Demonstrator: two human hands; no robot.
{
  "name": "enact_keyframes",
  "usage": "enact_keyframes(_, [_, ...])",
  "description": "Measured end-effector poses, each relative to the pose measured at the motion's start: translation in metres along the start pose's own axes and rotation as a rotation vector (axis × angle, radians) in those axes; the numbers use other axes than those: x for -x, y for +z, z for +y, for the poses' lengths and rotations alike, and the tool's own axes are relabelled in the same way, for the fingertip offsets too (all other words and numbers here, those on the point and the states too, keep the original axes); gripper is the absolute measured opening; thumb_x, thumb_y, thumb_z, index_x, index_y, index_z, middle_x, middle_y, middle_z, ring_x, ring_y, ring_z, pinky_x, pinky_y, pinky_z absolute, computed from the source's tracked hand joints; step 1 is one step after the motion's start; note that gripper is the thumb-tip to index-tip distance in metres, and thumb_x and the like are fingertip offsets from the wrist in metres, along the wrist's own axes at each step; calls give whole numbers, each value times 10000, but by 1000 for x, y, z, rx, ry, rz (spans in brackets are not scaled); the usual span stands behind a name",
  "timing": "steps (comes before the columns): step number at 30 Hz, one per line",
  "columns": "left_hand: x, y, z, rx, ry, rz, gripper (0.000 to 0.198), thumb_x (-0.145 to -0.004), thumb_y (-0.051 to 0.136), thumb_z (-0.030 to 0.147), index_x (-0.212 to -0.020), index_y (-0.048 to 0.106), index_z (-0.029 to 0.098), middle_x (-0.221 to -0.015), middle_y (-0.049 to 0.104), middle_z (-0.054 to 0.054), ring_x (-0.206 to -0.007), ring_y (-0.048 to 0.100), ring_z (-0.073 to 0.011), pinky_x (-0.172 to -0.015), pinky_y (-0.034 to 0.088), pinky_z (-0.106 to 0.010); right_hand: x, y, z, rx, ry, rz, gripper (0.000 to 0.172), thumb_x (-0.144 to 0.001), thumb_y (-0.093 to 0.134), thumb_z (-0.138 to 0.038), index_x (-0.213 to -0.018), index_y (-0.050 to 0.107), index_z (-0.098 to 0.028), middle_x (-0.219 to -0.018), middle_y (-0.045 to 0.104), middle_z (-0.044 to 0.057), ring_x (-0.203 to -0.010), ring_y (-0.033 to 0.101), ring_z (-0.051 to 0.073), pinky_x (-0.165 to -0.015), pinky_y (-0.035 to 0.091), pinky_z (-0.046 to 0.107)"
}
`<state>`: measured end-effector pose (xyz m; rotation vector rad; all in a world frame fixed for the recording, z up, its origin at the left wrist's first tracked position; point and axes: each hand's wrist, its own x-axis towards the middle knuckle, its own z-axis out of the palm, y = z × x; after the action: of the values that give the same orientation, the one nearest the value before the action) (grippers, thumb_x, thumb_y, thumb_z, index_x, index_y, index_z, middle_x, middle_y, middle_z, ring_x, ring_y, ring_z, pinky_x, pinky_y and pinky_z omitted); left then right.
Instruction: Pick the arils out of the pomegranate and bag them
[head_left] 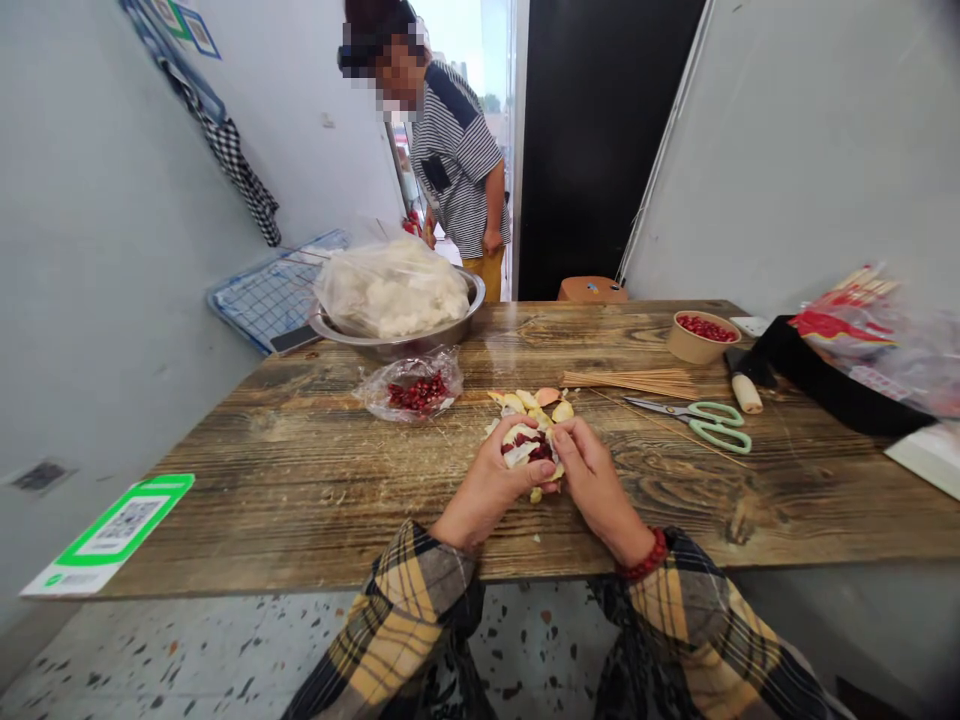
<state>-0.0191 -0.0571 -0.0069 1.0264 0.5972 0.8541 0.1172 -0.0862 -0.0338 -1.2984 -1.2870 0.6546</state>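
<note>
Near the front middle of the wooden table, my left hand (pixel 487 486) is wrapped round an opened pomegranate (pixel 525 446) with dark red seeds and pale membrane showing. The fingers of my right hand (pixel 592 480) pinch at the fruit's right side; how much of it they hold is hidden. Yellowish peel pieces (pixel 547 398) lie just behind the fruit. A clear plastic bag (pixel 380 385) with loose red seeds (pixel 420 392) rests to the left. At the back right, a paper bowl (pixel 688 345) holds more red seeds.
A metal basin (pixel 386 350) with a bagged white mass (pixel 405 290) stands back left. Wooden skewers (pixel 634 380), green-handled scissors (pixel 701 411) and a wooden-handled tool (pixel 746 393) lie right. Plastic packages (pixel 862 330) lie far right. A person (pixel 461 160) stands behind the table.
</note>
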Motion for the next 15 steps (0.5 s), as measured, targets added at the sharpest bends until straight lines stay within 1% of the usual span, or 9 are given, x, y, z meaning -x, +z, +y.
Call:
enact_keyframes(4, [0, 1, 1, -1, 16, 5, 549, -612, 815, 246, -1066, 508, 210, -900, 646, -10, -755, 618, -148, -640, 555, -283, 2, 3, 0, -74, 50, 30, 284, -920, 415, -480, -853, 532, -229, -727, 572, -12, -653, 526, 153, -595, 416, 265])
enact_keyframes(7, [0, 2, 3, 16, 23, 16, 557, -605, 819, 227, -1065, 505, 214, -893, 642, -1, -743, 612, -138, -624, 551, -267, 4, 6, -2, -139, 90, 51, 294, -910, 422, -503, -870, 534, -235, -714, 577, -9, -654, 538, 159, -562, 431, 258])
enact_keyframes(15, [0, 4, 5, 63, 23, 16, 599, -580, 838, 236, -1075, 501, 223, -935, 642, -15, -757, 620, -139, -598, 521, -223, 8, 9, -3, -229, 114, 88, 331, -906, 400, -543, -953, 537, -246, -735, 580, -3, -641, 549, 163, -565, 466, 272])
